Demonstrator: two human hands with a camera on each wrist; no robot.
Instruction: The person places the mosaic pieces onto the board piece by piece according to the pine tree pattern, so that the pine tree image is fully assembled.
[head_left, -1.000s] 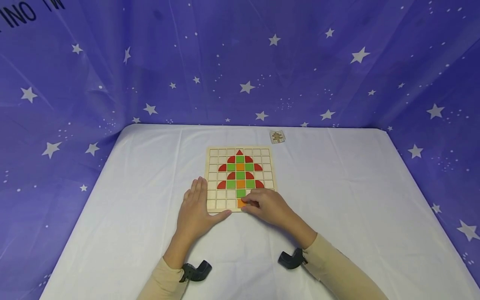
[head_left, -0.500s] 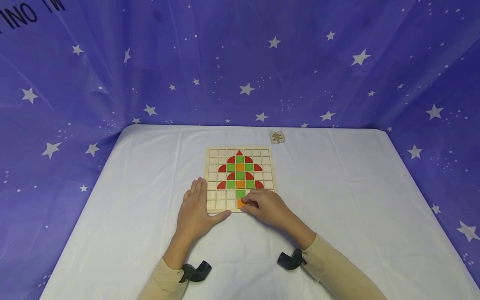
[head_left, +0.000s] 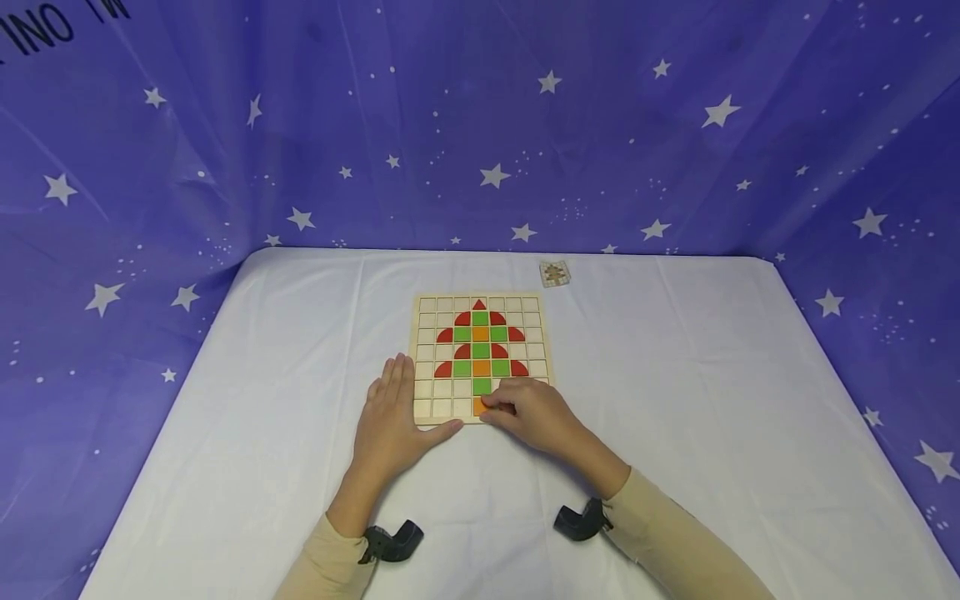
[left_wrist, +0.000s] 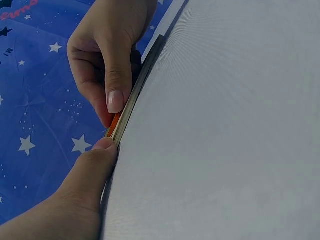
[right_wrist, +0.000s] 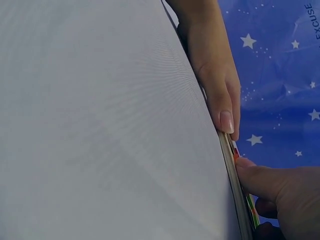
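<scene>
A square wooden grid board [head_left: 442, 408] lies on the table, bearing green and orange square tiles, red rounded pieces and a red triangle in a tree shape. At the bottom row, my right hand [head_left: 536, 414] pinches an orange square tile [head_left: 477, 407] with curled fingers and thumb; its fingers cover part of that tile and the board's lower right cells. My left hand [head_left: 390, 421] has its fingers straight along the board's left edge, and its thumb touches the front edge. In the left wrist view, the orange tile [left_wrist: 115, 121] shows as a thin strip beneath the right fingertips.
A small card [head_left: 555, 273] with a tree pattern lies behind the board. White cloth covers the table [head_left: 675, 375], and a blue star-patterned curtain [head_left: 420, 125] stands behind it. Black devices [head_left: 393, 543] are strapped at both wrists.
Almost nothing differs. The right hand and the orange tile under its fingertips have shifted very slightly left; the left hand and the board keep their places.
</scene>
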